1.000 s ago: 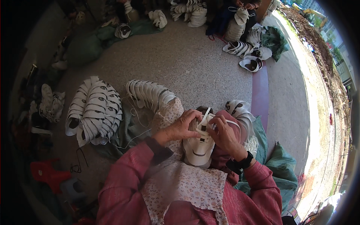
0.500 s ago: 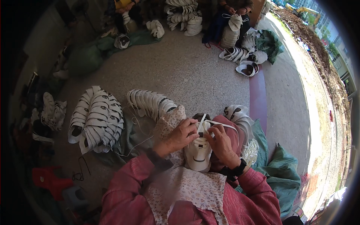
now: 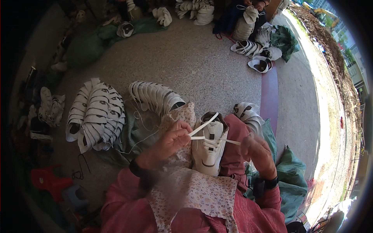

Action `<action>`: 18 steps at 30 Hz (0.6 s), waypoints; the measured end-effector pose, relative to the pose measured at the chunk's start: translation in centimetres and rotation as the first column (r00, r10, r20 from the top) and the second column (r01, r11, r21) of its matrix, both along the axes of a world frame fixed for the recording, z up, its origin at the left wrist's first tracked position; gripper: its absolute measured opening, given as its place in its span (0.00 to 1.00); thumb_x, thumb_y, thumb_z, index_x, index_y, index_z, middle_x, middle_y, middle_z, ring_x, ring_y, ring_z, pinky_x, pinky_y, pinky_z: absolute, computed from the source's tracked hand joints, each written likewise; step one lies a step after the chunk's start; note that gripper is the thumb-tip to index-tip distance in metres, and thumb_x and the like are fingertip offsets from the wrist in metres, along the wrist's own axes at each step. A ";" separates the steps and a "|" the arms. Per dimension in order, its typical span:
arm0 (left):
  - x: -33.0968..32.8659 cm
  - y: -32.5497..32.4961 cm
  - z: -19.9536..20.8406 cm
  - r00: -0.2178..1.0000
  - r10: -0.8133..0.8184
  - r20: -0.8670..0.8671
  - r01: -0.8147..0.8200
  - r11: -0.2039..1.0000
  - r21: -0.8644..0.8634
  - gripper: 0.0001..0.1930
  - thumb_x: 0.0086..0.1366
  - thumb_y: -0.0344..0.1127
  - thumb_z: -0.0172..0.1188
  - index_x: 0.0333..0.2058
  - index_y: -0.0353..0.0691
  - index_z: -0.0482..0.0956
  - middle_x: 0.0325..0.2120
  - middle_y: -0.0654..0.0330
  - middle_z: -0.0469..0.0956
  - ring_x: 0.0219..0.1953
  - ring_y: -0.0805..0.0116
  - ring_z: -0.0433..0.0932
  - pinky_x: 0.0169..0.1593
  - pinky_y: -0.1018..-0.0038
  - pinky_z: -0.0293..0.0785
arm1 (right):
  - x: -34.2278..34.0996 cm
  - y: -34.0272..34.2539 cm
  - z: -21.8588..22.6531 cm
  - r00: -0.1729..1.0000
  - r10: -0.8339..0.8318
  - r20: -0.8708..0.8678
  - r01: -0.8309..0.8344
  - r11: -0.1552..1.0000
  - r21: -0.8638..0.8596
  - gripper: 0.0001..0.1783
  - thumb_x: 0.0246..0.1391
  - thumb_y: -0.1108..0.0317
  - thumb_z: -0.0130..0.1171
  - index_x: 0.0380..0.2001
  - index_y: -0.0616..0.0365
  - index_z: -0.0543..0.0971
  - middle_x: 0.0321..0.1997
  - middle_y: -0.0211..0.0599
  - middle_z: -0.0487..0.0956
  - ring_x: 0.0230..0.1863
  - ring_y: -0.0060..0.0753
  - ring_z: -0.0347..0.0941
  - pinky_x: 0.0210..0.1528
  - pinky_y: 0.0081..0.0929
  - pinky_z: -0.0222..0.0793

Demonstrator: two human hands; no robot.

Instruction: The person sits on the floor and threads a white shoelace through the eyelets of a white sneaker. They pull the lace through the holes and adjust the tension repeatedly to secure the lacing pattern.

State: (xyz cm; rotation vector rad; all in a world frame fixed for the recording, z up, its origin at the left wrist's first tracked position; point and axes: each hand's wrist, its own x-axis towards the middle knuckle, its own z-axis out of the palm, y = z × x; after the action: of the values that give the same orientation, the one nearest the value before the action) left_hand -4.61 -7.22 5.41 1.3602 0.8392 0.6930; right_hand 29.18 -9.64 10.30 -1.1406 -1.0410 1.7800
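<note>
A white shoe upper (image 3: 210,155) lies in my lap on a floral apron (image 3: 194,192), its toe toward me. A white shoelace (image 3: 204,125) is threaded through its eyelets. Left of the upper, my left hand (image 3: 175,139) pinches the lace, with one strand rising to the ankle opening and another running across to the eyelets. Out to the right, my right hand (image 3: 259,155) is closed on the other lace end, which stretches taut from the eyelets. Its fingertips are partly blurred.
Stacked white uppers (image 3: 97,116) lie on the floor at left, with a nested row (image 3: 153,95) ahead and more uppers (image 3: 248,114) by my right knee. A green sack (image 3: 289,171) lies at right, a red plastic stool (image 3: 50,182) at lower left. Another person's hands (image 3: 258,4) show at the far edge.
My hands have moved apart from above the upper, left hand leftward and right hand rightward. The lace is now drawn out to both sides, and the tongue shows plainly.
</note>
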 end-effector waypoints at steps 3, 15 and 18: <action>-5.1 0.1 0.6 0.911 0.356 0.206 -0.338 0.934 -0.119 0.23 0.79 0.53 0.43 0.32 0.39 0.71 0.34 0.63 0.70 0.39 0.66 0.67 0.55 0.65 0.65 | 7.0 -1.6 -0.9 0.869 -0.328 -0.370 0.385 0.918 0.090 0.16 0.75 0.54 0.42 0.34 0.52 0.65 0.29 0.31 0.66 0.20 0.23 0.58 0.22 0.19 0.58; -25.6 -2.9 -1.7 0.092 0.537 0.839 -0.441 0.777 -0.449 0.10 0.78 0.34 0.44 0.43 0.34 0.71 0.32 0.62 0.66 0.32 0.68 0.64 0.39 0.71 0.64 | 23.9 -9.7 -13.9 0.220 -0.919 -0.326 0.913 0.312 -0.262 0.11 0.72 0.65 0.51 0.49 0.58 0.77 0.43 0.35 0.82 0.43 0.30 0.78 0.42 0.28 0.72; -26.8 -3.0 -0.8 0.100 0.545 0.833 -0.514 0.745 -0.425 0.15 0.78 0.30 0.44 0.56 0.28 0.70 0.32 0.62 0.66 0.29 0.73 0.61 0.30 0.76 0.59 | 24.5 -9.3 -15.1 -0.043 -0.944 -0.327 0.902 0.104 -0.419 0.11 0.69 0.71 0.53 0.52 0.60 0.75 0.32 0.32 0.79 0.32 0.29 0.75 0.36 0.26 0.71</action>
State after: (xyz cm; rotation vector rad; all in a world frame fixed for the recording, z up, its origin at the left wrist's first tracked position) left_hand -31.42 -10.24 4.65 0.3031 0.2910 1.8418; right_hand 53.69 -18.91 -4.78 -0.8608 0.3157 0.7749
